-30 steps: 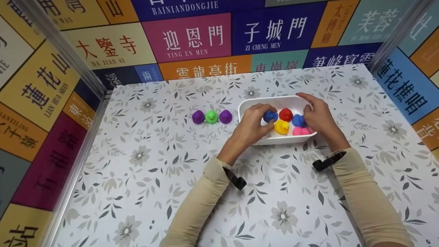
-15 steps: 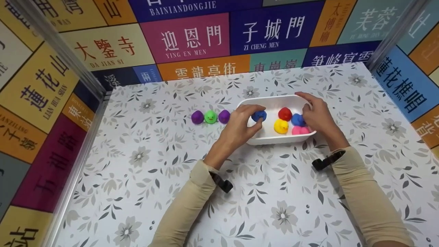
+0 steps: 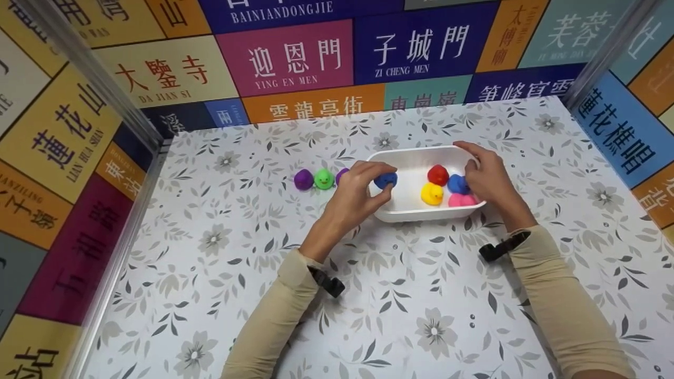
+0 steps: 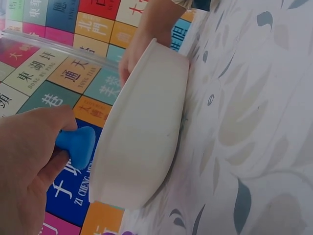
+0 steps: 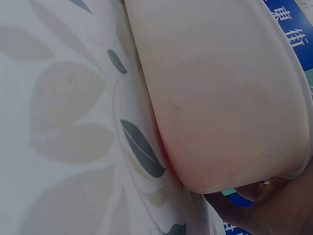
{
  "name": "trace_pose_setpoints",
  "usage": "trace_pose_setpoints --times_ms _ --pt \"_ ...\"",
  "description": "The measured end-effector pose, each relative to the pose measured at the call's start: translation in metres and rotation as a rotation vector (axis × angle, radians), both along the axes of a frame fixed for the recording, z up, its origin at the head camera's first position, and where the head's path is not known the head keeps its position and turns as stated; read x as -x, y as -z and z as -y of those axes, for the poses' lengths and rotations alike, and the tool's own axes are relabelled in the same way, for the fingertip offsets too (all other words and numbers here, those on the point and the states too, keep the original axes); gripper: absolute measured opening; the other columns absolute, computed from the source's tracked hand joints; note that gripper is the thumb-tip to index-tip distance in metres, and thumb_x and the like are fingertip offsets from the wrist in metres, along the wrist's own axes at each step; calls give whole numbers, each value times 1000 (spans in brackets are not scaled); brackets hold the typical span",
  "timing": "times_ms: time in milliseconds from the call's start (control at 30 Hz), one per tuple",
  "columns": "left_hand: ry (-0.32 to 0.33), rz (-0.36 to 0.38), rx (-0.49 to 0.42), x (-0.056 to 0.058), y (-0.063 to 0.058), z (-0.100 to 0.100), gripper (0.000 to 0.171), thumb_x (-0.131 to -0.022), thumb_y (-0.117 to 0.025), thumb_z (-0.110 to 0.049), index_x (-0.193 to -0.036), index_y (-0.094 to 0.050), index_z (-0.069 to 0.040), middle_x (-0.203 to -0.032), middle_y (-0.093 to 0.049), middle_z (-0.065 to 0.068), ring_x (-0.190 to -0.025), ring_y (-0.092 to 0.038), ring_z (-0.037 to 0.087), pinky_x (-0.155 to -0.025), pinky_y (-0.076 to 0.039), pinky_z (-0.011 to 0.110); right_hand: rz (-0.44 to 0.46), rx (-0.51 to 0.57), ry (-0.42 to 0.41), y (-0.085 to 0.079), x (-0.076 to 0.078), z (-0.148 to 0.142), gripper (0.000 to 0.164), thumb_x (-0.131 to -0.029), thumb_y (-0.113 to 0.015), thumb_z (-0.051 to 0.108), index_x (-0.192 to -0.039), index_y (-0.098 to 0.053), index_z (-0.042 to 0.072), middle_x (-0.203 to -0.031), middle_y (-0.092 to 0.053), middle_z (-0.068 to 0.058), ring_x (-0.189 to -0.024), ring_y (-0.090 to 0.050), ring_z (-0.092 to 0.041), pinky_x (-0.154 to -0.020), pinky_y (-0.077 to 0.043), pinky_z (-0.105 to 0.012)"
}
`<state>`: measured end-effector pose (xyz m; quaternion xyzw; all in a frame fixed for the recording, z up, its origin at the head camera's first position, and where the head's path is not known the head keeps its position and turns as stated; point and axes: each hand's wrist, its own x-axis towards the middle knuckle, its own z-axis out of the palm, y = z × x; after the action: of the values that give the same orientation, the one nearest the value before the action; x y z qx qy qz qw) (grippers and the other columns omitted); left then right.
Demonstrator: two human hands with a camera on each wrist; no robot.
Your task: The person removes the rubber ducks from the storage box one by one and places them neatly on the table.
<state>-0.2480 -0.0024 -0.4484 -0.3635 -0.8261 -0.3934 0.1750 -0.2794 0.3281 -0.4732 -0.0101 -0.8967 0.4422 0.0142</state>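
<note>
My left hand (image 3: 348, 196) pinches a blue rubber duck (image 3: 387, 181) between thumb and fingers, over the left end of a white plastic tub (image 3: 403, 215). In the left wrist view the held duck (image 4: 82, 147) is level with the tub's upper rim. My right hand (image 3: 492, 181) grips the tub's right end at the rim. Inside the tub, grouped toward that end, sit a red duck (image 3: 437, 175), a yellow duck (image 3: 432, 195), a second blue duck (image 3: 457, 183) and pink ducks (image 3: 462, 200). My right fingers partly cover the second blue duck.
Left of the tub, a purple duck (image 3: 303, 180), a green duck (image 3: 323, 179) and another purple duck (image 3: 341, 175) stand in a row, the last mostly hidden behind my left hand. Panels with lettering (image 3: 287, 55) border the floral tabletop (image 3: 253, 316) at the back and sides.
My left hand has moved left with the blue duck, from beside the yellow duck to the tub's left end, now covering part of the nearer purple duck. The right hand stays put.
</note>
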Motion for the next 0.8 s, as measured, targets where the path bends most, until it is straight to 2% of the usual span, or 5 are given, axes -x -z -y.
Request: trace_pose_setpoints --times_ms 133,433,633,800 --pt "-23 -23 -9 0 -3 8 29 -99 -77 -14 -127 -77 -8 -128 -78 6 -119 -71 20 -104 -58 26 10 6 9 0 0 0 59 -108 -35 3 -163 -50 18 -165 -51 -18 -139 -52 -37 -128 -38 -58" --pt "-91 -22 -53 3 -7 32 28 -97 -77 -11 -126 -78 -10 -127 -79 6 -119 -72 19 -106 -57 24 58 -2 22 0 1 0 59 -110 -36 5 -165 -47 23 -172 -44 -14 -152 -46 -38 -130 -34 -60" --pt "-109 -5 -56 5 -7 48 29 -97 -78 -12 -126 -79 -10 -127 -79 5 -121 -72 20 -109 -56 27 73 0 24 0 1 1 58 -111 -36 6 -166 -46 24 -172 -43 -14 -152 -45 -38 -130 -34 -60" --pt "-154 25 -39 9 -7 59 30 -96 -80 -13 -126 -79 -13 -128 -79 3 -124 -71 19 -109 -56 27 65 0 23 0 1 0 59 -111 -35 6 -166 -46 23 -173 -42 -13 -151 -46 -39 -129 -35 -60"
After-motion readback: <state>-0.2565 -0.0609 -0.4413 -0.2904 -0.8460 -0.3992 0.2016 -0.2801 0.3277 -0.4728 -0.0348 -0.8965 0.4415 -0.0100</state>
